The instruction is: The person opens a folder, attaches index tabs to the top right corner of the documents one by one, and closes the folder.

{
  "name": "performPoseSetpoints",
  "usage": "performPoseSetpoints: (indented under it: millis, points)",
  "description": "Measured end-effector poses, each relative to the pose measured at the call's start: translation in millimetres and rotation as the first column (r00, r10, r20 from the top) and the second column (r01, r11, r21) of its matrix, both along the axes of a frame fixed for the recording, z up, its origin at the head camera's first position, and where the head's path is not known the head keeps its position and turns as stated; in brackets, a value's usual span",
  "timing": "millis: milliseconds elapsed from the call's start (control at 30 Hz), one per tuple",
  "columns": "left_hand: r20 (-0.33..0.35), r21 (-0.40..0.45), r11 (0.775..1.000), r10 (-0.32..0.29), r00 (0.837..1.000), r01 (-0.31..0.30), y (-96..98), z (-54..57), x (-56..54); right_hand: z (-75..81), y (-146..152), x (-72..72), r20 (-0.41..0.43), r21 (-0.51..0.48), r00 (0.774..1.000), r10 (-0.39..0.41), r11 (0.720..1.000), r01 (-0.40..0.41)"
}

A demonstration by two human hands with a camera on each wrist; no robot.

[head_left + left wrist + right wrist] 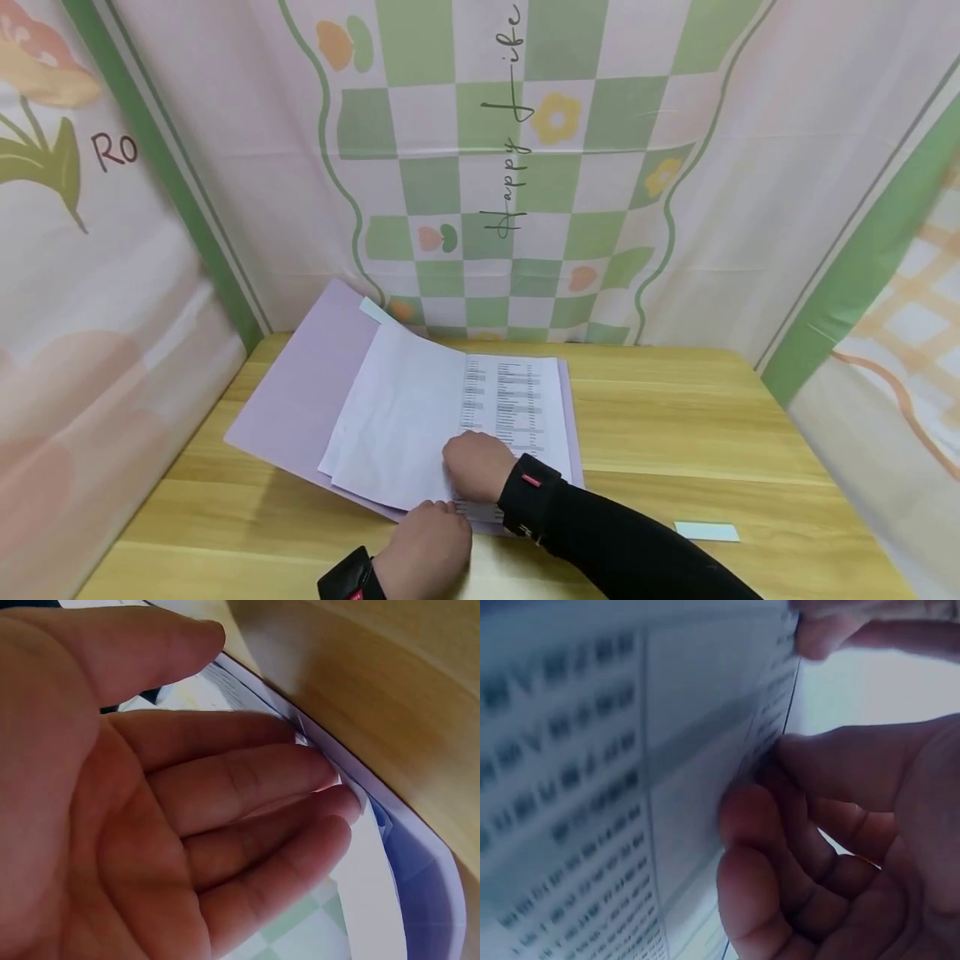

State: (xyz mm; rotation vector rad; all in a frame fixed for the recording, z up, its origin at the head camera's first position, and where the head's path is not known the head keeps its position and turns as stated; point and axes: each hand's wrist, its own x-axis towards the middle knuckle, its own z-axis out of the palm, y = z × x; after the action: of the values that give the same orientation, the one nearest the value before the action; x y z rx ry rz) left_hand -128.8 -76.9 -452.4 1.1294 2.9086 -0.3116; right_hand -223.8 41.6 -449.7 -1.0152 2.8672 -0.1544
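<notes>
A lilac folder (300,383) lies opened out, its left cover tilted up from the table. Inside it, a blank white page (397,408) is turned to the left, and a page printed with a table (517,400) lies on the right. My right hand (480,467) presses at the fold between these pages, fingers curled; in the right wrist view its thumb and fingertips (750,817) meet the fold line. Along the folder's bottom edge, my left hand (427,546) touches the pages near the fold, its fingers (247,784) fairly straight.
A pale strip (707,532) lies on the wooden table (675,425) at the right. Another light strip (377,312) shows at the top of the folder's left cover. Patterned curtains (495,183) hang behind the table and on both sides.
</notes>
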Motion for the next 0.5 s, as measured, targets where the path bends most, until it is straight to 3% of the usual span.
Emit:
performPoseSetpoints:
  millis: [167, 267, 500]
  points:
    - [-0.033, -0.038, 0.999, 0.003, 0.999, -0.004, -3.0, 1.8, -0.1, -4.3, -6.1, -16.2, -0.027, -0.01, 0.998, -0.055, 0.998, 0.055]
    - [-0.015, -0.041, 0.999, 0.006, 1.0, -0.006, -4.0, 1.7, -1.3, -7.9, -7.2, -28.0, -0.025, -0.011, 0.996, -0.081, 0.997, 0.08]
    - [-0.07, -0.01, 1.0, -0.013, 0.997, 0.012, -4.9, -0.1, -0.4, -11.1, -8.6, -54.5, -0.026, -0.011, 0.985, -0.169, 0.986, 0.169]
